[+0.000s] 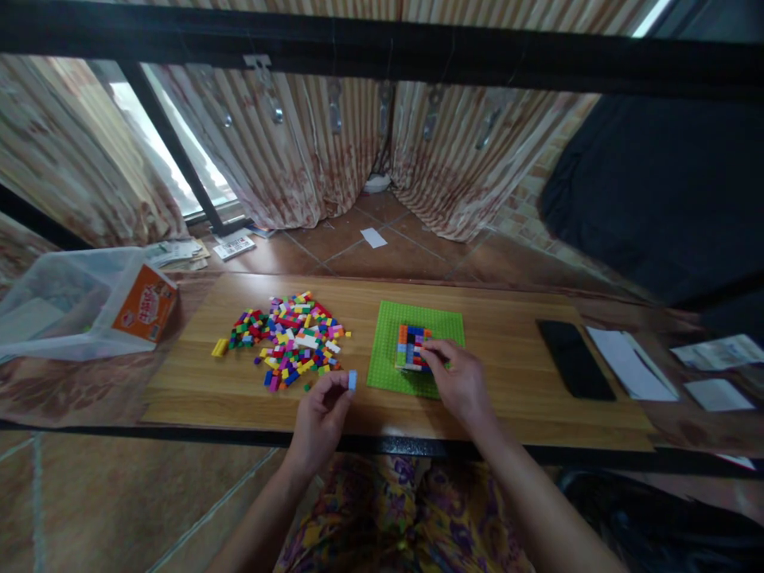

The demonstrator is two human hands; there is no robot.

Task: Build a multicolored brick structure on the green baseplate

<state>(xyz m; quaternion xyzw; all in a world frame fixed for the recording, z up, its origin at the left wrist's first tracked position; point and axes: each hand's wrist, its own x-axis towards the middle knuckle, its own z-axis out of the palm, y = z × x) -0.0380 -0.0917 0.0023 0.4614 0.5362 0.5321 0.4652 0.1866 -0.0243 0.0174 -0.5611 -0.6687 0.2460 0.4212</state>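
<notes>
My left hand is closed in a pinch on a light blue toy brick, held just above the table's front half. A green baseplate lies to the right of it. On this plate stands a small hollow block structure of orange, blue, red and white bricks. My right hand reaches over the plate, its thumb and index fingertips pinched at a toy brick on the structure's right wall. These fingers partly hide that side. A pile of mixed toy bricks is spread out left of the plate.
The wooden board carries a black phone-like slab on the right, with white papers beyond. At the left stands a translucent plastic bin with an orange label. A dark rail crosses overhead, before striped curtains.
</notes>
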